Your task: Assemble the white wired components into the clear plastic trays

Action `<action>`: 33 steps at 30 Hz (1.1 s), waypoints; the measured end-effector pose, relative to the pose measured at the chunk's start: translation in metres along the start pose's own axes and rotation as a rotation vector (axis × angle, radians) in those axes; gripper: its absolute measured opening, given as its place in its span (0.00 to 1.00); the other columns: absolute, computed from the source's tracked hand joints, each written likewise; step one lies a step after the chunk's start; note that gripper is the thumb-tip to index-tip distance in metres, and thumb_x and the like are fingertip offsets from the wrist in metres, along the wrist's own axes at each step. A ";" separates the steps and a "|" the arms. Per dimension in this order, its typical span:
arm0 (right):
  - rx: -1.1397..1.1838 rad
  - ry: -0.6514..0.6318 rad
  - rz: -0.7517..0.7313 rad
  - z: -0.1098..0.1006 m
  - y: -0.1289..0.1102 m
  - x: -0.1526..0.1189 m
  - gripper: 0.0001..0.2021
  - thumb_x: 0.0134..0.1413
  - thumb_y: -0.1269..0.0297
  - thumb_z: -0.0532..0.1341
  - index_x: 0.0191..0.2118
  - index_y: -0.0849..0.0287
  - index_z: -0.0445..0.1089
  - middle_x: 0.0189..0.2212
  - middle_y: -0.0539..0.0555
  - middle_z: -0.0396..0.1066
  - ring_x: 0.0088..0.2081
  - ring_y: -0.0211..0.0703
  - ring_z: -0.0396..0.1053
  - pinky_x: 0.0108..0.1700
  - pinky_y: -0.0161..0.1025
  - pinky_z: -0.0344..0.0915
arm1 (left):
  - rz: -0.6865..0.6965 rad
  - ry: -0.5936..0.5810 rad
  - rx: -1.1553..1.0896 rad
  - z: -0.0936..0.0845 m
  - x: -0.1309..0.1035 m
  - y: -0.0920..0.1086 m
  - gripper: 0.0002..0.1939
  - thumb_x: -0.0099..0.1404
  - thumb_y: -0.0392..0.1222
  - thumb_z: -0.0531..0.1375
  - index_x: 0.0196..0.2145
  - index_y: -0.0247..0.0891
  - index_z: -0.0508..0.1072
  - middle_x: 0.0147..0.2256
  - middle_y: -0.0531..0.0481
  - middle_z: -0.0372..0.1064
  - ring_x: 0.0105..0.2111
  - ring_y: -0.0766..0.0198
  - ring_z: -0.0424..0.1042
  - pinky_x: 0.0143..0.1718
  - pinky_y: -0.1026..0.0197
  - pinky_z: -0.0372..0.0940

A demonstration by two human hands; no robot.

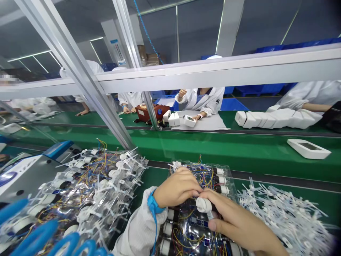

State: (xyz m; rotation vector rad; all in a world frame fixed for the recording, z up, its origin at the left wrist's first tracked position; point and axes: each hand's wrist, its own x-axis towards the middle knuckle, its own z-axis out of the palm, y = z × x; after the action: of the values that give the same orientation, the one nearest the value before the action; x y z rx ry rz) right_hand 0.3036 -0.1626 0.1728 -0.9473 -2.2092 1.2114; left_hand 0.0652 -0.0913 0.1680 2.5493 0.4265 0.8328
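Note:
My left hand (179, 187), with a blue wrist strap (154, 205), is closed, its fingertips meeting the right hand's fingertips over a clear plastic tray (231, 181). What its fingers pinch is hidden. My right hand (230, 211) is wrapped round a white, round-ended part with a black band (204, 205), held between thumb and fingers. Under both hands, the tray holds rows of similar white-and-black parts (167, 228), with small blue circuit boards and thin yellow, red and blue wires.
A heap of white cable ties (282, 213) lies at right. Stacked trays of wired parts (87, 192) stand at left beside a grey machine (29, 174). A blue coiled cord (53, 238) crosses the lower left. Beyond the green conveyor (186, 144), co-workers handle white devices (174, 119); another device (309, 148) lies nearer.

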 end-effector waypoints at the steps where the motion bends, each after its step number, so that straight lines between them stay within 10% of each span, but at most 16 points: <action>1: 0.014 0.000 -0.003 -0.001 -0.003 0.001 0.25 0.66 0.45 0.59 0.63 0.50 0.63 0.56 0.59 0.67 0.55 0.58 0.66 0.55 0.47 0.65 | -0.012 0.007 -0.008 0.001 0.000 0.000 0.18 0.75 0.50 0.50 0.44 0.40 0.76 0.38 0.45 0.77 0.41 0.60 0.72 0.51 0.54 0.60; 8: 0.160 0.038 0.029 -0.004 -0.004 -0.002 0.24 0.66 0.42 0.57 0.60 0.51 0.63 0.46 0.56 0.70 0.43 0.52 0.68 0.45 0.43 0.64 | -0.113 0.155 0.019 0.002 -0.004 -0.004 0.11 0.73 0.45 0.57 0.42 0.41 0.79 0.37 0.46 0.76 0.40 0.60 0.73 0.49 0.54 0.59; 14: 0.239 0.378 0.071 0.006 0.016 0.010 0.22 0.68 0.43 0.54 0.58 0.53 0.63 0.37 0.53 0.68 0.36 0.49 0.64 0.38 0.41 0.60 | -0.145 0.388 -0.089 0.008 -0.001 -0.004 0.07 0.69 0.43 0.62 0.39 0.42 0.81 0.33 0.48 0.79 0.34 0.62 0.75 0.43 0.54 0.64; 33: 0.259 0.314 0.026 0.017 0.013 0.018 0.24 0.67 0.43 0.57 0.59 0.54 0.64 0.43 0.55 0.70 0.45 0.54 0.66 0.46 0.44 0.61 | -0.225 0.453 -0.128 0.019 0.000 0.005 0.08 0.70 0.45 0.60 0.37 0.39 0.76 0.33 0.47 0.72 0.38 0.59 0.70 0.43 0.54 0.63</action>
State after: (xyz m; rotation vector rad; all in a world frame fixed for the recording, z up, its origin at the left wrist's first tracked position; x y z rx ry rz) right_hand 0.2848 -0.1536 0.1542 -0.9848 -1.7555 1.2295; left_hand 0.0778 -0.1014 0.1561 2.1358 0.7549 1.3026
